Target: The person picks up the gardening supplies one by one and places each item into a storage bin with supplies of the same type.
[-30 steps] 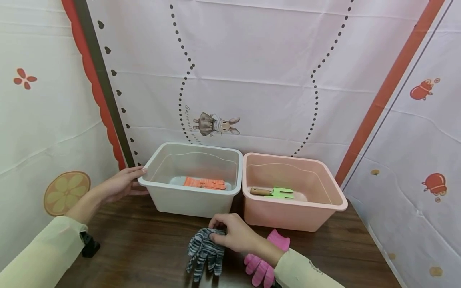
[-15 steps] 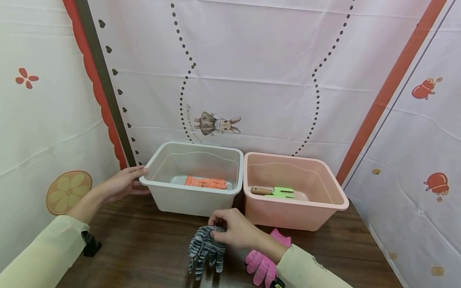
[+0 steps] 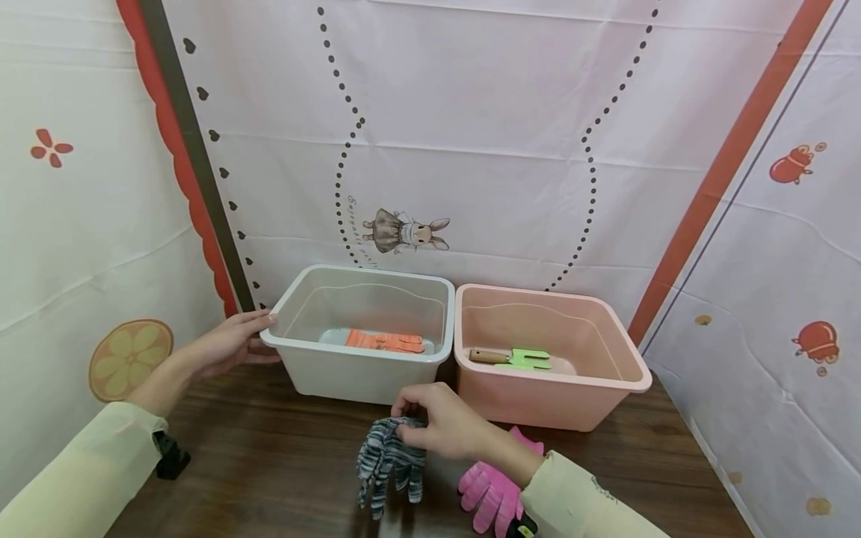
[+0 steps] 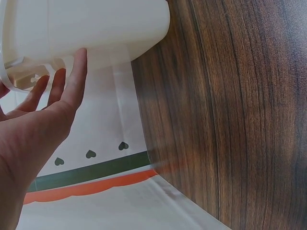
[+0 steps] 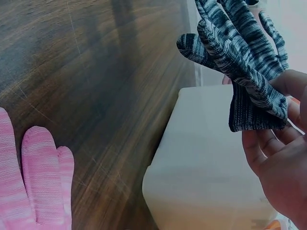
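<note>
My right hand (image 3: pixel 449 422) pinches a black-and-grey striped knit glove (image 3: pixel 390 462) by its cuff, the glove's fingers hanging down over the table in front of the bins. In the right wrist view the cuff of the striped glove (image 5: pixel 254 112) sits between thumb and fingers. My left hand (image 3: pixel 232 344) holds the left end of the light grey bin (image 3: pixel 363 377) at its rim; in the left wrist view its fingers (image 4: pixel 72 91) lie along the outer wall. An orange glove (image 3: pixel 385 341) lies inside that bin. A pink glove (image 3: pixel 491 497) rests on the table, partly under my right forearm.
A pink bin (image 3: pixel 531 403) stands close against the grey bin's right side. Inside it lies a green garden fork (image 3: pixel 528 359) with a wooden handle. A printed cloth (image 3: pixel 484 149) hangs behind and at both sides of the dark wooden table (image 3: pixel 255 463).
My right hand has risen slightly toward the bins, lifting the striped glove with it. The left hand has kept its place on the grey bin.
</note>
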`<action>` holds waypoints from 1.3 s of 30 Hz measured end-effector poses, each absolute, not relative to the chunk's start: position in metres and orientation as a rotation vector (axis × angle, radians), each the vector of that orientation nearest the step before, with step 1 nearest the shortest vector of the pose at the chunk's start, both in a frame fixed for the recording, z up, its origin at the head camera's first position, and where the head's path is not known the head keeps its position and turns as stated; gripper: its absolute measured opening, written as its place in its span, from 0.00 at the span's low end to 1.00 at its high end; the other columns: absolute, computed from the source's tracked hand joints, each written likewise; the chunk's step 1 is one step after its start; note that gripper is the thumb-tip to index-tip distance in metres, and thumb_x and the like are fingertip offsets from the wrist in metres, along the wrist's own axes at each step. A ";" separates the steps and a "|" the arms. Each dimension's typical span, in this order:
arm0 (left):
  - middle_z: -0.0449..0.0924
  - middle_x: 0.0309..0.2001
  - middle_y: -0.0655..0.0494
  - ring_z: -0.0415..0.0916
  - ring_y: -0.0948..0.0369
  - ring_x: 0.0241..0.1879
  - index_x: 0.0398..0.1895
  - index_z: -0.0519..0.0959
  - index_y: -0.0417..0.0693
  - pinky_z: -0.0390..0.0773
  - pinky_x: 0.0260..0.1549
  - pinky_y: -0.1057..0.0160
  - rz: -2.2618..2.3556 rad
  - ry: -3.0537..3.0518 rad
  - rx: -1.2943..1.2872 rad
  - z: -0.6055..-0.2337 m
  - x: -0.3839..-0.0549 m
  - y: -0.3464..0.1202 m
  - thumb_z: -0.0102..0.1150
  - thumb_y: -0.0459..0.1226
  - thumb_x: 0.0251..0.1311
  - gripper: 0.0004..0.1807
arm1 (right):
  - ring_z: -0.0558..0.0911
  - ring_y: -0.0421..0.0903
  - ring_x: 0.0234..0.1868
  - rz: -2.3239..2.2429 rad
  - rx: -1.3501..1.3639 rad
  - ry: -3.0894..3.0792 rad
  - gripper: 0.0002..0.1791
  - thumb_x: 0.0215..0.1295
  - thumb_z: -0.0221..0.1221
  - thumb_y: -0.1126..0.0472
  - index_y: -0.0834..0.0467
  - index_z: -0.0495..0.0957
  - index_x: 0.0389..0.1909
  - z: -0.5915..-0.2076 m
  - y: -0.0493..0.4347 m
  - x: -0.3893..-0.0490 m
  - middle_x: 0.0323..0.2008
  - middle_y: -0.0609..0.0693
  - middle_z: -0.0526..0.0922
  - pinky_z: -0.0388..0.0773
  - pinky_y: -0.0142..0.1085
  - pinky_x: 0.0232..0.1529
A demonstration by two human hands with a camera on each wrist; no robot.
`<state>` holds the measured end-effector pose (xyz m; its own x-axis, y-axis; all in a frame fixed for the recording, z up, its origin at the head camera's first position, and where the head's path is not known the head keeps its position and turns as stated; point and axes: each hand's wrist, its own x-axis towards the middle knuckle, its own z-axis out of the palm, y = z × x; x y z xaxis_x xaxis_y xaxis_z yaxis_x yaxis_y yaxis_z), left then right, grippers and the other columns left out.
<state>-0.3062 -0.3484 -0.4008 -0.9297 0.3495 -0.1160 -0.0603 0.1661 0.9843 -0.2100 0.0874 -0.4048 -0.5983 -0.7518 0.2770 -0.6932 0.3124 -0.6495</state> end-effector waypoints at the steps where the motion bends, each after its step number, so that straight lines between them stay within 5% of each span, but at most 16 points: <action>1: 0.79 0.59 0.53 0.86 0.57 0.53 0.84 0.47 0.32 0.83 0.57 0.38 1.824 2.132 0.279 -0.401 -0.306 -0.348 0.44 0.50 0.86 0.40 | 0.79 0.35 0.38 -1.171 -1.372 2.486 0.08 0.66 0.67 0.65 0.48 0.81 0.40 -0.404 0.087 -0.210 0.35 0.37 0.81 0.83 0.30 0.41; 15: 0.79 0.60 0.52 0.86 0.58 0.54 0.83 0.47 0.32 0.83 0.57 0.38 1.822 2.131 0.291 -0.403 -0.306 -0.350 0.44 0.51 0.85 0.40 | 0.77 0.34 0.35 -1.220 -1.381 2.465 0.08 0.65 0.65 0.64 0.47 0.81 0.40 -0.390 0.088 -0.212 0.34 0.38 0.80 0.80 0.28 0.36; 39: 0.78 0.60 0.51 0.86 0.58 0.54 0.82 0.49 0.30 0.83 0.57 0.38 1.812 2.142 0.300 -0.403 -0.304 -0.348 0.45 0.51 0.85 0.40 | 0.81 0.38 0.40 -1.253 -1.269 2.528 0.07 0.70 0.68 0.65 0.52 0.83 0.44 -0.366 0.092 -0.214 0.39 0.42 0.84 0.83 0.33 0.44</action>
